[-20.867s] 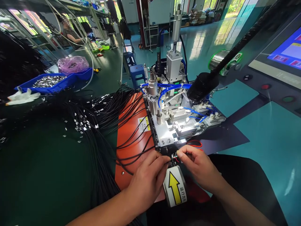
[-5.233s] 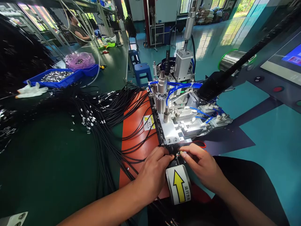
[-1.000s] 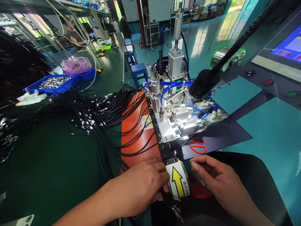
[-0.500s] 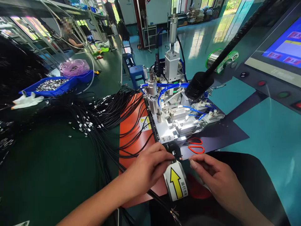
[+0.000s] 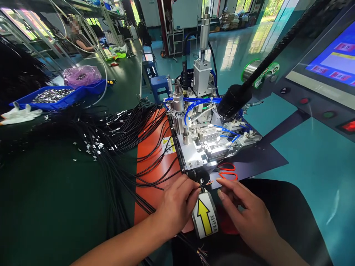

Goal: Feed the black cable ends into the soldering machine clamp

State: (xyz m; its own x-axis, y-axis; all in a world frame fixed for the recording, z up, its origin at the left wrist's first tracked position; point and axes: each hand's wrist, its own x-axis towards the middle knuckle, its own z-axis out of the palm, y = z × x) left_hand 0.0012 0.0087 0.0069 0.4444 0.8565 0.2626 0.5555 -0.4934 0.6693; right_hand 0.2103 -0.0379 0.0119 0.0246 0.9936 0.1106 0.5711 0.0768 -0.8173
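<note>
My left hand pinches a black cable close to its stripped end, where thin coloured wires stick out to the right. Just right of those wire ends is my right hand, its thumb and forefinger apart with nothing between them. Below the cable sits a white cylinder with a yellow arrow. Ahead of both hands stands a metal machine with blue air tubes. A bundle of cables with bared wire ends hangs under my left forearm.
Red-handled scissors lie at the machine's near edge. Many black cables spread over the orange plate and dark table. Blue trays hold small metal parts. A screen panel and solder spool stand right; a co-worker sits far left.
My right thumb and forefinger have parted and moved off the wire ends, which now show bare. My left hand still holds the cable. The view has shifted slightly.
</note>
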